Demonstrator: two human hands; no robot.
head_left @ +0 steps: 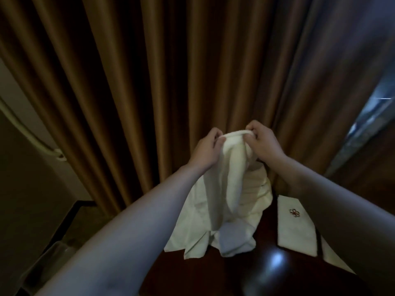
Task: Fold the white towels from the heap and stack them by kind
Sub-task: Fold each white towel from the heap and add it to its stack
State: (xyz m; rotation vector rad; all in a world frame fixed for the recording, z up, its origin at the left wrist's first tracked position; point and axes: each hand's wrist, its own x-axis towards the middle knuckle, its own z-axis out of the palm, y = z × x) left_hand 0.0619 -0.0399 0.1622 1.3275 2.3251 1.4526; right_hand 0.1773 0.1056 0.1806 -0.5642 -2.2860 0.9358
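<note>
Nearest me is the dark polished table [245,272], a glare spot on its top. On it, right of the heap, lies a folded white towel with a red emblem [296,223], partly hidden by my right forearm. The heap of white towels [252,201] sits at the table's far side. Above the heap, my left hand [206,149] and right hand [264,142] each pinch the top edge of a white towel [229,178], which hangs down onto the heap. Behind the table hang brown curtains [139,71].

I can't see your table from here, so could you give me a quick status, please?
Both hands, left and right, pinching towel top edge, lifted. Heap beneath. Nothing blocking.
</note>
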